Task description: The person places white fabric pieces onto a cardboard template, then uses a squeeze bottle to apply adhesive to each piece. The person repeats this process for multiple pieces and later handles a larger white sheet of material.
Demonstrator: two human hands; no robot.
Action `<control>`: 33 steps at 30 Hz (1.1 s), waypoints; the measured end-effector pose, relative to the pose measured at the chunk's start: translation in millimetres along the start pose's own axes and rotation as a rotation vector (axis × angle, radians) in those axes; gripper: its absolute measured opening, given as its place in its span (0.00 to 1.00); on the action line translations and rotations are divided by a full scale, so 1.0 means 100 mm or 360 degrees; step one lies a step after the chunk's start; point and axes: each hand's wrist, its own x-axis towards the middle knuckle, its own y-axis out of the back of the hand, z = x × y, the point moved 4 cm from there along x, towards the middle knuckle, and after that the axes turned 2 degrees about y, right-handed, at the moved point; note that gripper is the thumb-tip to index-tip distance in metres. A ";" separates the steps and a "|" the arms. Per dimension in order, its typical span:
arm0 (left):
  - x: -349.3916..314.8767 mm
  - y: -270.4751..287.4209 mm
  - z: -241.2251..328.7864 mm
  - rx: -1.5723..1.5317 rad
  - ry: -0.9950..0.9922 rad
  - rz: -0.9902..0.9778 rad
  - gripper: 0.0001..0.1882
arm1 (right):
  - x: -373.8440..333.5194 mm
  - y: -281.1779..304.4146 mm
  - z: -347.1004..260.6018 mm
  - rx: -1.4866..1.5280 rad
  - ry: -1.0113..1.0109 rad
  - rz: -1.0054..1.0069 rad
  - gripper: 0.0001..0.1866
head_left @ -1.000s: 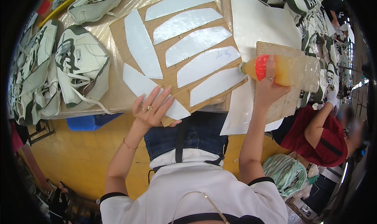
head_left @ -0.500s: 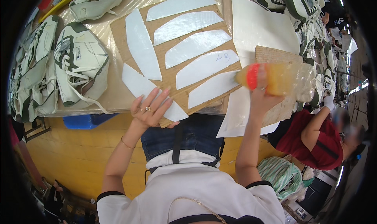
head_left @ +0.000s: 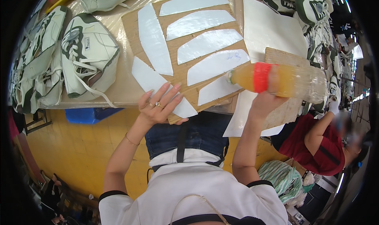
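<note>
My left hand (head_left: 161,106) grips the near-left corner of a brown cardboard board (head_left: 171,61), its fingers spread over a white curved-edge piece (head_left: 150,75) and the thumb at the board's edge. Several similar glossy white pieces (head_left: 209,41) lie on the board, one with pen marks. My right hand (head_left: 268,102) is wrapped round a clear plastic bottle (head_left: 294,79) of yellowish liquid with a red band. The bottle lies nearly sideways, its narrow tip pointing left above the nearest right-hand piece (head_left: 219,91). Whether the tip touches that piece, I cannot tell.
White-and-green shoe uppers (head_left: 89,55) are heaped at left, and more shoes (head_left: 312,6) at far right. White sheets (head_left: 268,27) and a second brown board (head_left: 286,57) lie right of the pieces. A blue bin (head_left: 85,115) stands under the table. A person in red (head_left: 316,146) is at right.
Relative to the board, the bottle's tip has moved left, over the nearest right-hand piece. My left hand keeps its place on the corner. The whole view has shifted slightly.
</note>
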 end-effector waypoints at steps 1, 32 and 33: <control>0.00 0.00 0.00 0.0000 0.0003 0.0001 0.30 | 0.03 0.05 0.05 0.0257 -0.0234 0.0147 0.15; -0.01 -0.01 0.00 -0.0025 0.0024 0.0041 0.30 | -0.57 -0.07 -0.19 -0.1005 0.0830 -0.0875 0.21; -0.01 -0.02 0.00 -0.0025 0.0021 0.0048 0.30 | -0.59 -0.04 -0.21 -0.0822 0.0573 -0.0862 0.21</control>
